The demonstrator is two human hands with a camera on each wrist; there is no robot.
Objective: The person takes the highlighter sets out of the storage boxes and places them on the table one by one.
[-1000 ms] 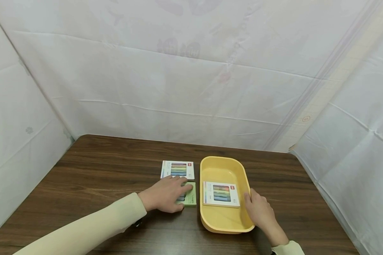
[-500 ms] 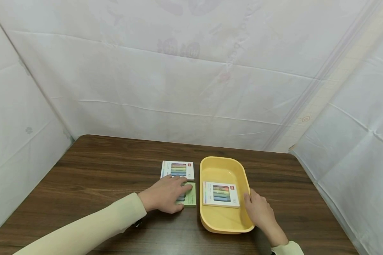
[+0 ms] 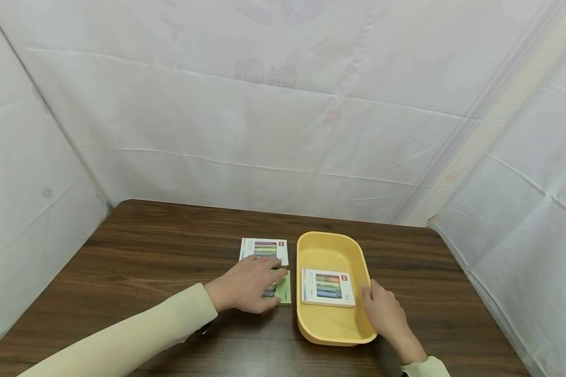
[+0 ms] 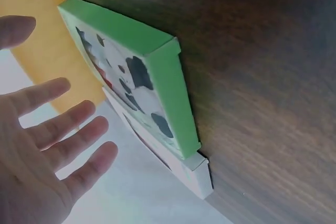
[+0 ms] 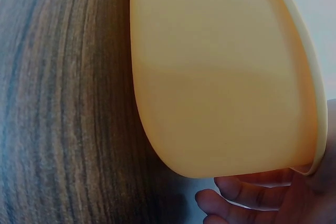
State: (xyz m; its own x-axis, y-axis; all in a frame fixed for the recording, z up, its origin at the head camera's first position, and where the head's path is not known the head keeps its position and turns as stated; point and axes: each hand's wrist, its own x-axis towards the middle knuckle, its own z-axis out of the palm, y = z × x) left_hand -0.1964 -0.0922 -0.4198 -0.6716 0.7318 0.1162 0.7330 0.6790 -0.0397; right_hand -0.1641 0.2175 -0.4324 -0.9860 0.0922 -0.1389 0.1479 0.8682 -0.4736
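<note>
In the head view, my left hand [image 3: 247, 285] hovers over a flat green box [image 3: 285, 293], hiding much of it. The left wrist view shows this hand with fingers spread and straight, apart from the green box, which has a panda picture on it. Just behind lies a white box [image 3: 264, 246] with a window of coloured sticks. A similar white box [image 3: 327, 288] sits inside the yellow plastic basin [image 3: 330, 327]. My right hand [image 3: 387, 314] grips the basin's right rim, thumb inside; its fingers [image 5: 252, 195] curl under the rim from outside in the right wrist view.
Everything stands on a dark wood-grain table [image 3: 179, 241]. White sheeting [image 3: 264, 131] hangs as walls behind the table and on both sides. The green box lies close to the basin's left side.
My left hand has lifted slightly, its fingers straighter and higher over the green box. The right hand and the basin hold their place.
</note>
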